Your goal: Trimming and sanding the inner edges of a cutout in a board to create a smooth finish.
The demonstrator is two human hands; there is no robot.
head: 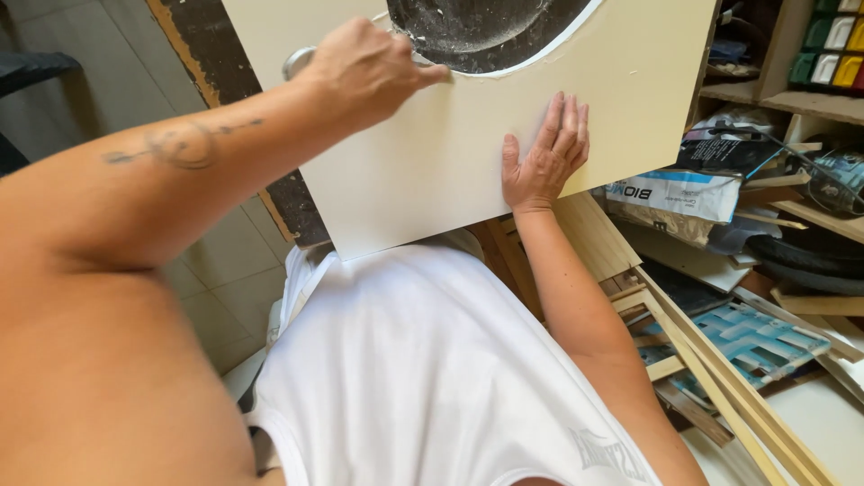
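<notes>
A cream-coloured board [432, 171] with a large round hole cut near its top lies in front of me over a dark worktop [468, 31]. My left hand [364, 67] is closed around a silvery tool whose end [297, 61] sticks out to the left, and its tip sits at the edge of the hole. My right hand [544, 157] lies flat and open on the board's lower right part, pressing it down.
Wooden strips and frames [702, 360] lean at the lower right beside a blue woven piece [756, 337]. Shelves on the right hold a paper sack [675, 193], dark rubber rings [810, 252] and coloured bins [832, 45]. Tiled floor [99, 54] lies to the left.
</notes>
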